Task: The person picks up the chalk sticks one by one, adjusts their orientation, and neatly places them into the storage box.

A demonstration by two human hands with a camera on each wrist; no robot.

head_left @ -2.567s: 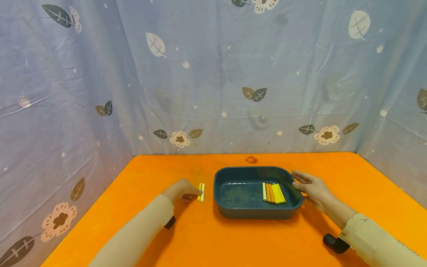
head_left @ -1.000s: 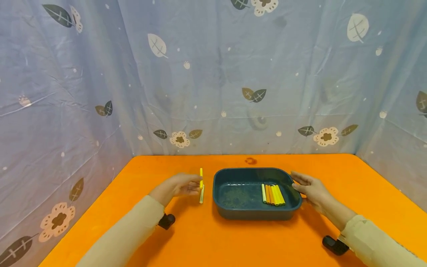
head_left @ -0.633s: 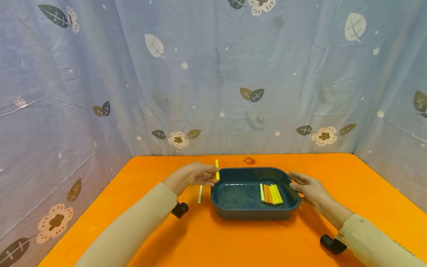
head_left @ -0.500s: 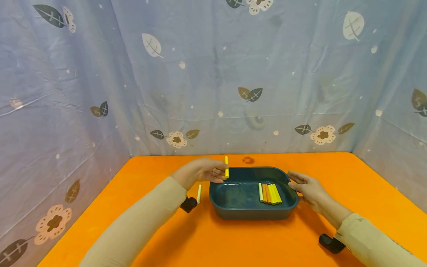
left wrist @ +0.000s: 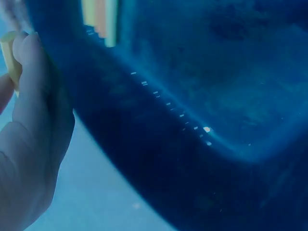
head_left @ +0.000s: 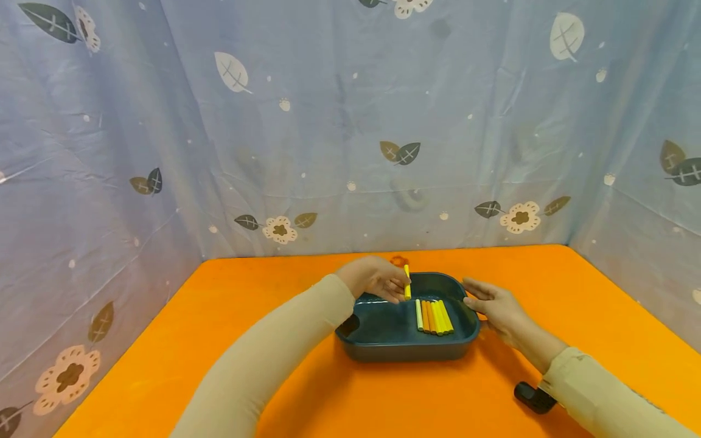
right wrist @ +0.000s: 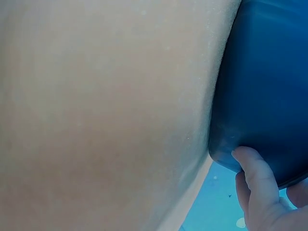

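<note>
My left hand pinches a yellow chalk stick between thumb and fingertips. It hovers over the back of a dark blue-grey baking dish, with the chalk held roughly upright. Inside the dish, on the right, a row of chalk sticks in pale, orange and yellow lies side by side. The left wrist view has the held chalk at its left edge, outside the dish's rim. My right hand rests against the dish's right end, fingers extended and thumb at the rim. One finger touches the dish wall.
The orange tabletop surrounds the dish. A blue patterned curtain closes off the back and sides. A dark wrist device hangs under my right sleeve. My left forearm covers the table left of the dish.
My left hand has picked the yellow chalk off the table and carried it right, over the dish. The pale chalk on the table is now hidden by my left arm. The right hand stays at the dish.
</note>
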